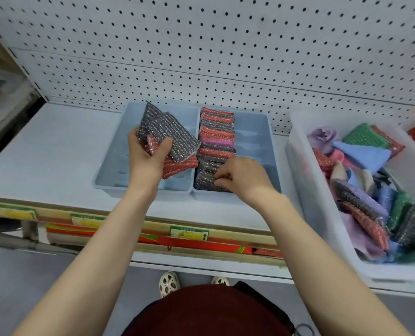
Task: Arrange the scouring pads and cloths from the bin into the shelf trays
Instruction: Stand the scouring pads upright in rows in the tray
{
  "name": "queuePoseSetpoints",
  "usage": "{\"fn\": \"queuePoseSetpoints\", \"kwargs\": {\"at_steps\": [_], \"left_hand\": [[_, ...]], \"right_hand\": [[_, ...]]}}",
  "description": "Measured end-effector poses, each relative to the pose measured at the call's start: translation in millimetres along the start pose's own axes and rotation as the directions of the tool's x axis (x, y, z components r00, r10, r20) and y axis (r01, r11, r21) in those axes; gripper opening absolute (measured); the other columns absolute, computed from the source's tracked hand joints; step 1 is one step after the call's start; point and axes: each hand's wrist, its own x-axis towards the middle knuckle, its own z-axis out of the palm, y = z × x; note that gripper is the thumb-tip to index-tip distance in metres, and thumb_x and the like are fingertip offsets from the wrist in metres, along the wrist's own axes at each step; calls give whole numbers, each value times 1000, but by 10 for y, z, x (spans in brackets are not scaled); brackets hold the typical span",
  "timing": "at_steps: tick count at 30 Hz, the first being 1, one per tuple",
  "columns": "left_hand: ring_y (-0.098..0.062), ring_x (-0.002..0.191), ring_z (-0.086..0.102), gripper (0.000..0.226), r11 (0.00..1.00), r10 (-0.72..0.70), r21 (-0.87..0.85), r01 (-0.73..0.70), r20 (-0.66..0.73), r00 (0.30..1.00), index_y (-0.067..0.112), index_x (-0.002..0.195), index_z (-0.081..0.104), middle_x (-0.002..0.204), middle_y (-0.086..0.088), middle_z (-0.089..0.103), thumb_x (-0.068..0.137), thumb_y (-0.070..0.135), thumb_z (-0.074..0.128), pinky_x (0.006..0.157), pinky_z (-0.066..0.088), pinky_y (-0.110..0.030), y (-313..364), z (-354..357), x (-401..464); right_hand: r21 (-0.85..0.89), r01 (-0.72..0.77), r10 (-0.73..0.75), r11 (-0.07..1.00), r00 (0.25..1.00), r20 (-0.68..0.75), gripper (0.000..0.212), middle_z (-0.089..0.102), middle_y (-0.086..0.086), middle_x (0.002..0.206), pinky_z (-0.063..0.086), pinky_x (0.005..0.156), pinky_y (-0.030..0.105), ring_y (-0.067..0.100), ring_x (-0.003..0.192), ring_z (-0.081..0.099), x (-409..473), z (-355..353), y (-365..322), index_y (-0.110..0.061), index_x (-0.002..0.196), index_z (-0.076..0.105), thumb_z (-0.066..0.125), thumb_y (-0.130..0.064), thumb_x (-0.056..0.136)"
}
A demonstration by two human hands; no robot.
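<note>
Head view, left hand (146, 155): gripping a fan of glittery rectangular scouring pads (170, 139).
Right hand (242, 177): pinching a grey pad (205, 181) in the tray (262, 132).

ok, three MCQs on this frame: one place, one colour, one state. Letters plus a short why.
1. Where is the row of pads packed on edge?
A. left tray
B. right tray
C. bin

2. What colour is the single odd pad in that row?
A. pink
B. yellow
C. white

3. What is the left hand doing?
A. resting flat on the shelf
B. hanging idle
C. gripping a bunch of pads

Key:
1 B: the row fills the left side of the right tray; the left tray has none set in it and the bin holds a loose jumble.
2 A: one pink pad sits among red and dark grey ones.
3 C: fingers and thumb curl round a bunch of pads above the left tray, while the right hand pinches the nearest pad of the row.
</note>
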Motion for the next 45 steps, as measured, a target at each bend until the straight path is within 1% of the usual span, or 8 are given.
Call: {"fn": "queuePoseSetpoints", "kwargs": {"at_steps": [6, 12, 16, 24, 27, 31, 35, 45], "left_hand": [[-12, 102, 65, 51, 1000, -22, -14, 23, 38, 999, 21, 129, 38, 118, 0, 60, 89, 13, 69, 74, 57, -24, 24, 84, -47], [-17, 104, 67, 59, 999, -50, 10, 49, 135, 990, 26, 128, 41, 118, 1, 64, 82, 23, 77, 86, 57, -40, 44, 117, -42], [-16, 102, 68, 62, 998, -37, 48, 29, 173, 984, 28, 125, 43, 117, -1, 65, 76, 26, 82, 81, 58, -32, 55, 290, -43], [-13, 95, 67, 58, 993, -106, 79, 87, 272, 957, 21, 136, 38, 111, 0, 64, 88, 16, 69, 73, 59, -29, 37, 432, 134], [-16, 94, 67, 46, 993, -96, 89, 78, 226, 969, 18, 128, 40, 110, -1, 64, 90, 16, 66, 69, 56, -24, 55, 425, 263], [-8, 85, 68, 37, 992, -119, 60, 110, 180, 976, 19, 119, 41, 108, 0, 63, 92, 14, 65, 66, 55, -21, 76, 462, 440], [-13, 86, 69, 39, 988, -146, 65, 137, 173, 974, 18, 122, 43, 107, -1, 65, 90, 15, 67, 69, 57, -30, 58, 541, 609], [-17, 89, 68, 45, 973, -229, 54, 223, 144, 963, 25, 126, 44, 111, -5, 65, 89, 19, 68, 64, 56, -25, -23, 630, 840]], "right_hand": [[32, 3, -5, 999, 998, 57, 4, 72, -5, 85, 51, 70, 29, 18, 79, 66, 69, 92, 28, -23, 83, 79, 76, -23, 80], [623, -71, 264, 779, 939, -222, 18, 70, -16, 88, 53, 79, 26, 4, 83, 63, 114, -274, 27, -29, 98, 72, 64, -43, 90], [667, -131, 198, 733, 980, -24, 47, 64, -13, 115, 49, 92, 27, 6, 104, 59, 229, -371, -9, -28, 120, 63, 66, -57, 83], [933, -98, 349, 346, 937, -31, 15, 72, 7, 90, 56, 70, 29, 12, 73, 69, 445, -476, 301, -9, 103, 63, 69, -13, 89], [793, -98, 495, 601, 825, -273, 22, 72, 7, 93, 54, 77, 35, 19, 80, 68, 622, -594, 679, -16, 111, 63, 68, -15, 90], [306, -263, 383, 915, 806, -451, 21, 73, 9, 91, 48, 77, 36, 34, 92, 62, 880, -652, 1119, -18, 105, 70, 66, -17, 85], [-14, -297, 266, 955, 874, -407, 25, 69, 12, 104, 39, 81, 35, 35, 104, 51, 1178, -588, 1221, -16, 111, 71, 62, -11, 88], [-255, -336, 265, 907, 924, -277, 31, 64, 12, 100, 43, 77, 36, 33, 100, 56, 1540, -260, 1235, -12, 105, 72, 53, 1, 84]]}}
